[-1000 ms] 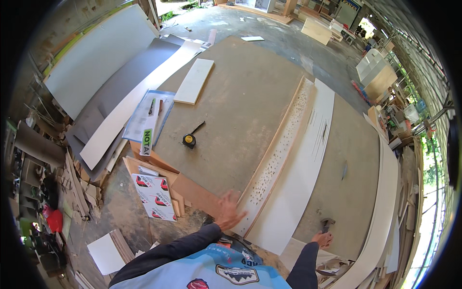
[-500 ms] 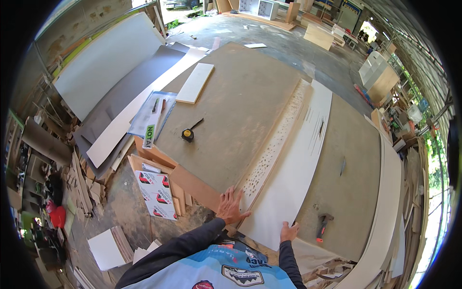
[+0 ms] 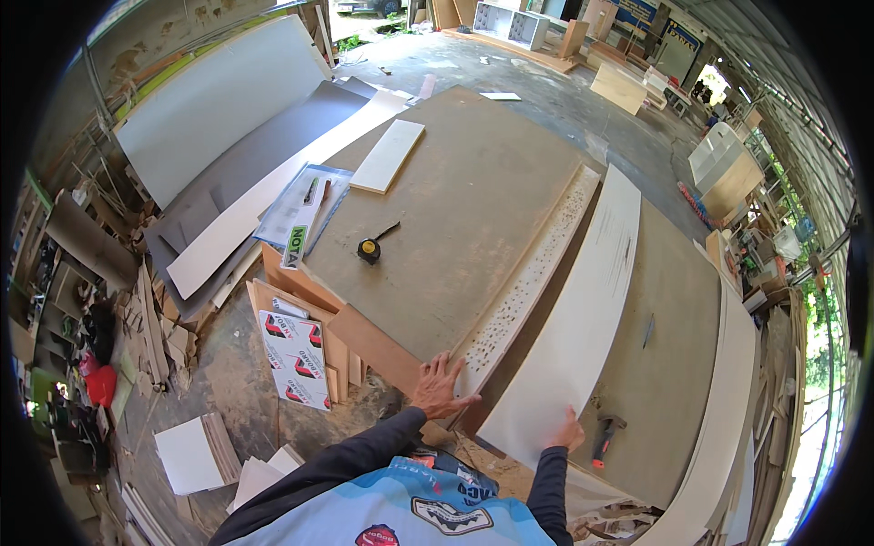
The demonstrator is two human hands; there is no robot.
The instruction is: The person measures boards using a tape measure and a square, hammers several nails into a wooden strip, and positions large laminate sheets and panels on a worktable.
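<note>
Resting spread, the left hand [image 3: 441, 388] is touching the near end of the speckled board [image 3: 526, 289], left of the white sheet [image 3: 572, 332]. The right hand [image 3: 564, 432] is pinching the sheet's right edge, near its close end. The sheet is stretching across the brown table [image 3: 464, 182], a dark gap parting it from the board. A hammer [image 3: 606, 440] is lying just right of the sheet; a tape measure [image 3: 368, 251] is sitting well to its left.

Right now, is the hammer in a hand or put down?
Put down: the hammer lies on the table. The right hand grips the white strip; the left hand is at the speckled board.
</note>
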